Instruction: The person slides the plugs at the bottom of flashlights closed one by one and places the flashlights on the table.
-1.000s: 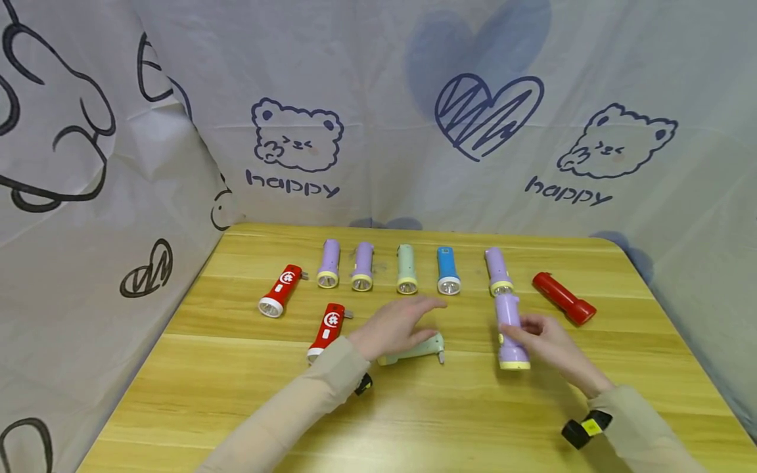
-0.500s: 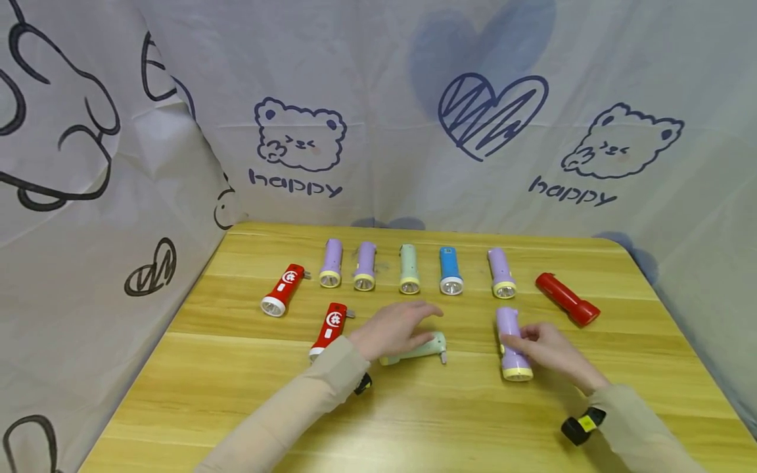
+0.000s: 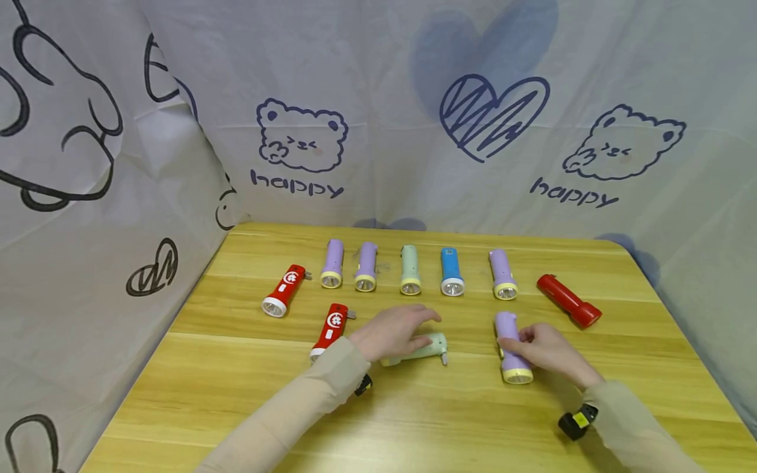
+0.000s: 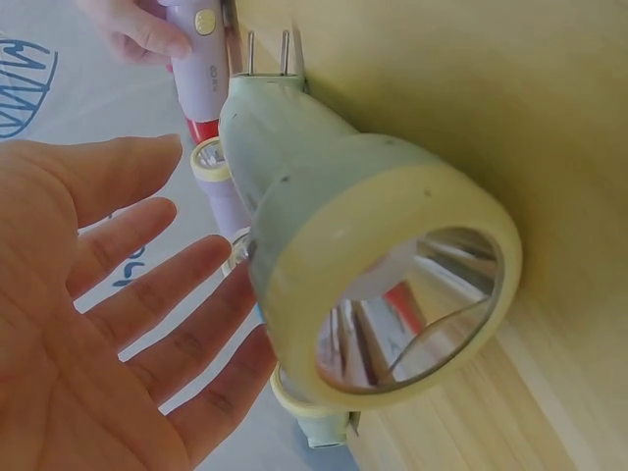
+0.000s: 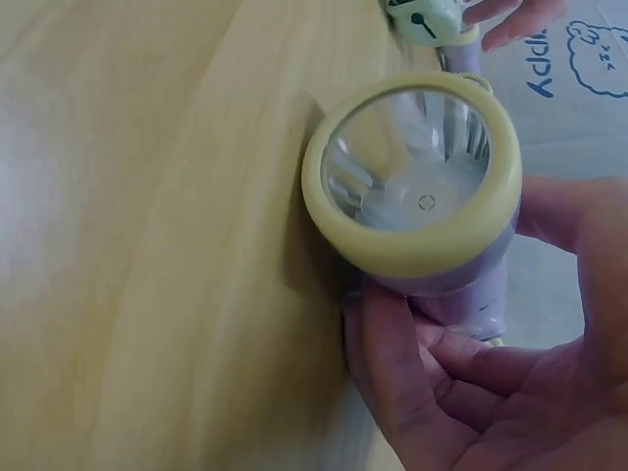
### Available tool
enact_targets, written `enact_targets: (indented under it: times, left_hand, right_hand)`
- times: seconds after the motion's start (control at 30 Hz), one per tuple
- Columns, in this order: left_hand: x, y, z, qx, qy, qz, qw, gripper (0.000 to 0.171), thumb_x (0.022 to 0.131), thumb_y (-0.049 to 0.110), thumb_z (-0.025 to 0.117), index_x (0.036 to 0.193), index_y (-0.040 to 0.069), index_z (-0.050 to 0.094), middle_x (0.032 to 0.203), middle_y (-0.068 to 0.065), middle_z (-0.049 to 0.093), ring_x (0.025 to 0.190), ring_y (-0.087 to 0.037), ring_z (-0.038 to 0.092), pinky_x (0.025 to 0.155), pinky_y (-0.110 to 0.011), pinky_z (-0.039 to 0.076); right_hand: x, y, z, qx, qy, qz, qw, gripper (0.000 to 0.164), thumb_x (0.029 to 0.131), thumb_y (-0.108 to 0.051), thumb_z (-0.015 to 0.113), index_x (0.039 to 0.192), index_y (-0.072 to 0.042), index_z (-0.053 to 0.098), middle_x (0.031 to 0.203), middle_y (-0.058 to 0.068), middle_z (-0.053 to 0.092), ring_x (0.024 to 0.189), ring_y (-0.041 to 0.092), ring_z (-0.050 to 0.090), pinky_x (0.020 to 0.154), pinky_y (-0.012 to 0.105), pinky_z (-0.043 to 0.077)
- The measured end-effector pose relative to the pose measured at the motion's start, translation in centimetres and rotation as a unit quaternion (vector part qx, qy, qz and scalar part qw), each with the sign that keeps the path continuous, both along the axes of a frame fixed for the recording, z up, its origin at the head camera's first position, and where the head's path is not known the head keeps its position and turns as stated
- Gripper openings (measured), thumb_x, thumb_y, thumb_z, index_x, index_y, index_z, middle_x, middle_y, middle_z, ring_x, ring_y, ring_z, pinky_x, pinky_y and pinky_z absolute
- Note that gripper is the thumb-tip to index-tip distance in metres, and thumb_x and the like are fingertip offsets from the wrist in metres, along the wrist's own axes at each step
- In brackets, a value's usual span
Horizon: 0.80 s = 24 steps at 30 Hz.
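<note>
My right hand [image 3: 552, 351] grips a purple flashlight [image 3: 507, 326] with a yellow rim, thumb on one side and fingers on the other. In the right wrist view its clear lens [image 5: 427, 162] faces the camera, and it lies on or just over the wood. My left hand [image 3: 390, 334] is held over a pale green flashlight [image 3: 434, 345] that lies sideways on the table. The left wrist view shows those fingers spread and fairly straight beside the green flashlight's yellow-rimmed head [image 4: 304, 265]; whether they touch it I cannot tell. Two metal prongs [image 4: 267, 54] stick out of its tail.
Along the back of the wooden table [image 3: 426, 427] stand several flashlights, among them a blue one [image 3: 451, 266], a green one [image 3: 409, 266] and a purple one [image 3: 501, 269]. Two red-and-white flashlights [image 3: 287, 286] lie left. A plain red flashlight [image 3: 568, 299] lies right.
The purple flashlight in my right hand has come down and slightly toward me, away from the purple one behind it. My left hand has hardly moved.
</note>
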<state>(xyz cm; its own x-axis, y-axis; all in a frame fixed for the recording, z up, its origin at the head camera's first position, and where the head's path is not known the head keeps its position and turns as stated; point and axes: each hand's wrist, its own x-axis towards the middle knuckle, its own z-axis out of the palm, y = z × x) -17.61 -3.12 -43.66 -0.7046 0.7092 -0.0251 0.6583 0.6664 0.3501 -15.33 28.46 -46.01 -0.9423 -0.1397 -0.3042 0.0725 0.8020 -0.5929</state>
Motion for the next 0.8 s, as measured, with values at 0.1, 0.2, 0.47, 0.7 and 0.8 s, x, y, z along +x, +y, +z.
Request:
enact_targets:
  times: [0.1,0.2,0.47,0.7,0.8]
  left_hand:
    - [0.08,0.0,-0.02,-0.001,0.003,-0.002,1.0,0.043,0.1,0.029,0.063,0.141,0.017,0.056,0.139,-0.002,0.063,0.121,-0.016,0.064,0.105,-0.032,0.052]
    - [0.16,-0.01,-0.06,-0.002,0.005,-0.003,1.0,0.043,0.1,0.029,0.064,0.14,0.016,0.057,0.139,-0.002,0.063,0.121,-0.016,0.064,0.105,-0.031,0.052]
    - [0.37,0.05,-0.18,-0.002,0.004,-0.002,1.0,0.044,0.099,0.028,0.065,0.141,0.014,0.056,0.138,-0.004,0.063,0.119,-0.017,0.064,0.104,-0.032,0.052]
    - [0.43,0.05,-0.44,-0.006,0.005,0.002,1.0,0.047,0.099,0.028,0.065,0.142,0.016,0.055,0.14,-0.003,0.062,0.121,-0.017,0.063,0.106,-0.032,0.051]
    - [0.42,0.01,-0.58,-0.005,0.005,0.002,1.0,0.047,0.099,0.028,0.065,0.143,0.016,0.054,0.14,-0.003,0.062,0.122,-0.017,0.063,0.106,-0.032,0.051]
  right_hand:
    - [-0.06,0.1,0.03,0.008,0.002,0.002,1.0,0.046,0.093,-0.051,0.066,0.08,-0.007,0.063,0.069,0.001,0.057,0.064,0.014,0.05,0.055,0.025,0.038]
    - [-0.08,0.18,0.0,0.014,0.006,0.006,1.0,0.045,0.092,-0.05,0.067,0.073,-0.01,0.058,0.063,-0.002,0.052,0.059,0.012,0.046,0.052,0.023,0.035]
    - [-0.14,0.49,-0.08,0.036,0.028,0.025,0.999,0.046,0.091,-0.048,0.069,0.066,-0.013,0.053,0.057,-0.004,0.044,0.052,0.01,0.04,0.048,0.022,0.031]
    - [0.09,0.58,0.29,0.058,0.035,0.026,0.997,0.043,0.091,-0.046,0.068,0.075,-0.008,0.06,0.064,0.001,0.054,0.057,0.013,0.047,0.05,0.025,0.036]
    - [0.19,0.69,0.43,0.066,0.038,0.023,0.997,0.042,0.091,-0.045,0.068,0.077,-0.006,0.061,0.065,0.002,0.057,0.058,0.014,0.048,0.051,0.026,0.037]
